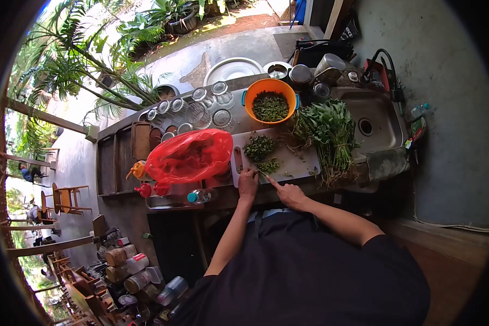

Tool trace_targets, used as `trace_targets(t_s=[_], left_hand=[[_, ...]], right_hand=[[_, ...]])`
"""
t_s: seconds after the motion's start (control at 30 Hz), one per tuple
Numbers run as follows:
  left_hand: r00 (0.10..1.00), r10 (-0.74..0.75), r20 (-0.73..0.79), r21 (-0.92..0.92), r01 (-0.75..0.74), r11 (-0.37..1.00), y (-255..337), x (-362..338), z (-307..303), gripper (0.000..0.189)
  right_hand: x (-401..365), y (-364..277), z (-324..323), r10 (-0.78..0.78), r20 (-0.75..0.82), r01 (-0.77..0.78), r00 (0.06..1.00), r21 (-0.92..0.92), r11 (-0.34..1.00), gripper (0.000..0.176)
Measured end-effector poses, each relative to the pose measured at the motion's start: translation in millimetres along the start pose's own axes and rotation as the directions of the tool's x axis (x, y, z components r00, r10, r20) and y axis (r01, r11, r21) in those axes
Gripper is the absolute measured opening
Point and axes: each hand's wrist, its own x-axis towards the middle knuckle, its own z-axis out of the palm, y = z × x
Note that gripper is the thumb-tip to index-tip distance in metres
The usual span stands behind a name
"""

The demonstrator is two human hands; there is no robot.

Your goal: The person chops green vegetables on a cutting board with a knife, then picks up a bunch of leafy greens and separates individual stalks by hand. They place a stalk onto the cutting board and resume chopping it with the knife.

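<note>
My right hand [292,196] grips a knife [265,175], its forefinger stretched along the back; the blade points at my left hand. My left hand [248,183] is closed at the front edge of a white cutting board [299,163]; what its fingers hold is too small to make out. Just beyond the fingers lie a small heap of chopped greens [268,165] and a larger heap of chopped greens [258,147]. A big bundle of leafy greens [328,133], roots toward me, rests across the board's right side.
Behind the board stands an orange basin [254,89] with chopped greens inside. To the left are a red plastic bag [187,157], a bottle with a teal cap [199,196] and several upturned glasses [200,115]. On the right is a metal sink [383,111] with a black tap [395,81].
</note>
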Motion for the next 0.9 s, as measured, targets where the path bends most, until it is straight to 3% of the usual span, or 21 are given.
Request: trace_targets(t_s=[0.07,0.37,0.6,0.9], left_hand=[[1.0,-0.013,0.011,-0.026,0.014,1.0,-2,-1,1,0.012],[0.997,-0.006,-0.077,-0.02,0.005,1.0,-9,-6,-5,0.011],[0.997,0.008,-0.075,0.002,-0.008,1.0,-9,-8,-4,0.011],[0.989,0.146,-0.013,0.093,-0.144,0.985,-3,-8,-9,0.009]], right_hand=[[1,2,7,-0.025,-0.083,0.024,0.996,-0.019,1.0,0.083],[31,-9,25,-0.057,-0.163,0.041,0.985,-0.102,0.994,0.084],[5,0,10,-0.028,-0.068,0.023,0.997,-0.079,0.997,0.082],[-9,3,-6,-0.027,-0.034,0.023,0.999,-0.099,0.995,0.08]])
